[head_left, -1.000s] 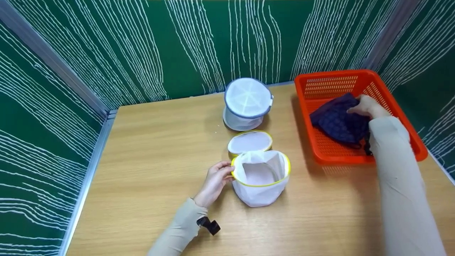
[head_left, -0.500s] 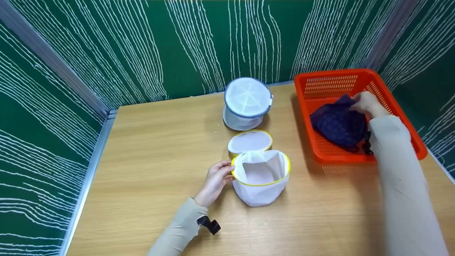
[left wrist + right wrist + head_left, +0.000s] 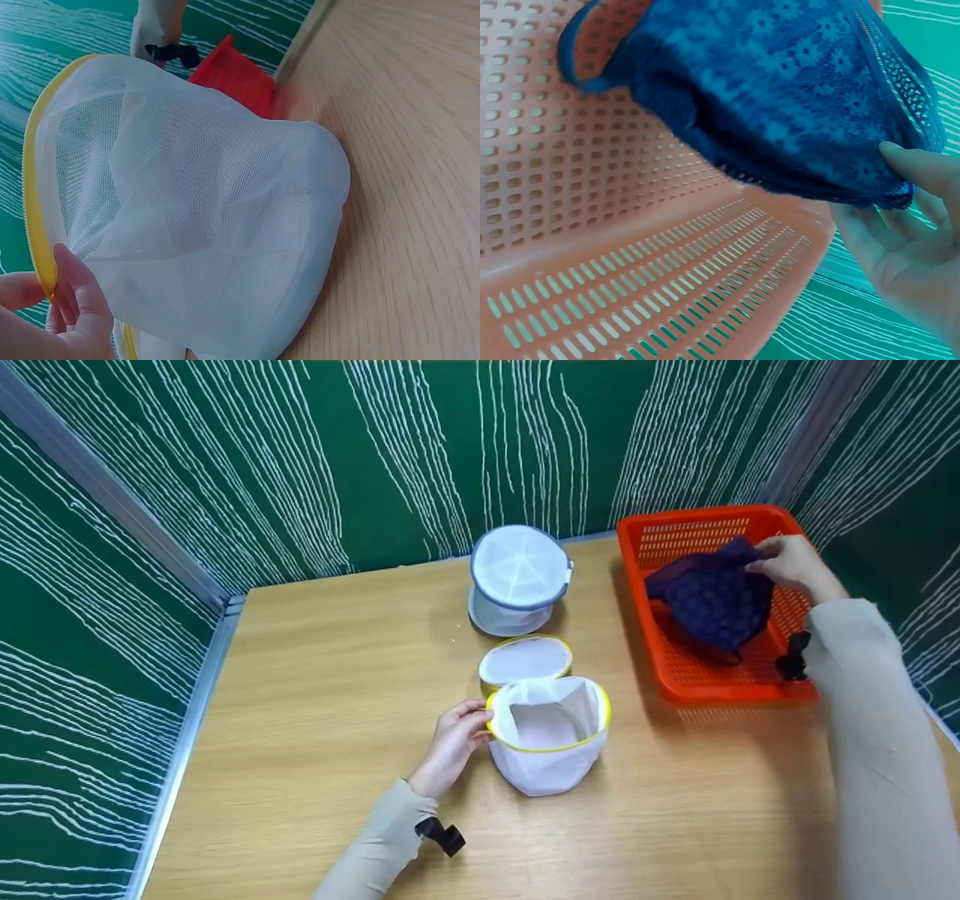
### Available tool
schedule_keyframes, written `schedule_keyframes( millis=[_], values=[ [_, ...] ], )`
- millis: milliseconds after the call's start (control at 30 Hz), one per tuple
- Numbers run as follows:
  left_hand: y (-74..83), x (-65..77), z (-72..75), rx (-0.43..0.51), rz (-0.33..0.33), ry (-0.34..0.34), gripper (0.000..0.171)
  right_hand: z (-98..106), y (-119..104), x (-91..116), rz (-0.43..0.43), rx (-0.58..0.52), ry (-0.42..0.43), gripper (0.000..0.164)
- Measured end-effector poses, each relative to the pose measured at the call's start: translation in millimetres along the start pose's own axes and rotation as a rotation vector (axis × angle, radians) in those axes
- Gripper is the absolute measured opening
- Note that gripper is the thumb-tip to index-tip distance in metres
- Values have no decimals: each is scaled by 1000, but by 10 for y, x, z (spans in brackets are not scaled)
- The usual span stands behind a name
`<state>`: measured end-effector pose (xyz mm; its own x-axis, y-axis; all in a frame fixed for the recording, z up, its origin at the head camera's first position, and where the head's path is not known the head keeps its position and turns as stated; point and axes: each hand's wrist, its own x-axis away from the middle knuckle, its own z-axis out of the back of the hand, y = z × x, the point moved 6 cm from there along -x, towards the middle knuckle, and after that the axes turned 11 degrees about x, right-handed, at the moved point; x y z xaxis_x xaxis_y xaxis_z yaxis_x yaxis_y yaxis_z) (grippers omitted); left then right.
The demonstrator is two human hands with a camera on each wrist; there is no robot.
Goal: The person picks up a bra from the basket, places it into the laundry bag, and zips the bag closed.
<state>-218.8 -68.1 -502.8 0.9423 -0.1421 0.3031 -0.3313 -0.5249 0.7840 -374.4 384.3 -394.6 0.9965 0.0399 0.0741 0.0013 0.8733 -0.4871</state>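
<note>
My left hand (image 3: 454, 742) pinches the yellow zippered rim of a white mesh laundry bag (image 3: 551, 769), which stands on the table with its mouth open. In the left wrist view the thumb and fingers clasp the yellow zip edge of the mesh bag (image 3: 210, 195). Over the orange basket (image 3: 735, 692), my right hand (image 3: 799, 568) grips a dark blue lace bra (image 3: 716, 600) by one edge. The right wrist view shows its flower-patterned lace and a loop of strap, with my right hand's thumb (image 3: 922, 169) on top of the fabric.
Just behind the bag lies its round yellow-rimmed lid (image 3: 525, 660). Farther back a white mesh laundry bag with grey-blue trim (image 3: 520, 570) stands near the green wall (image 3: 405, 472). The basket takes up the table's right rear corner.
My right hand has lifted the bra somewhat within the basket, moving up and slightly right, and more of the cloth hangs from it. The left hand keeps its hold on the bag.
</note>
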Motion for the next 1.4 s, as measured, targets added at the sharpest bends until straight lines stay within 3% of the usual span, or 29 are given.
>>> schedule_keyframes(
  millis=[200, 433, 867, 1067, 1400],
  values=[
    [-2, 2, 13, -7, -4, -3, 13, 112, -17, 90, -67, -219, 48, 42],
    [-9, 1, 26, -6, -8, -4, 15, 192, -101, 171, -90, -495, 100, 11],
    [1, 12, 15, 4, -14, -9, 18, 207, -474, 359, -77, -967, 162, 11],
    [2, 16, 10, 2, -9, -4, 15, 150, -676, 433, -58, -1070, 172, 12],
    [-5, 3, 0, 20, -5, -2, 10, 42, -1005, 586, -54, -1104, 146, 16]
  ],
)
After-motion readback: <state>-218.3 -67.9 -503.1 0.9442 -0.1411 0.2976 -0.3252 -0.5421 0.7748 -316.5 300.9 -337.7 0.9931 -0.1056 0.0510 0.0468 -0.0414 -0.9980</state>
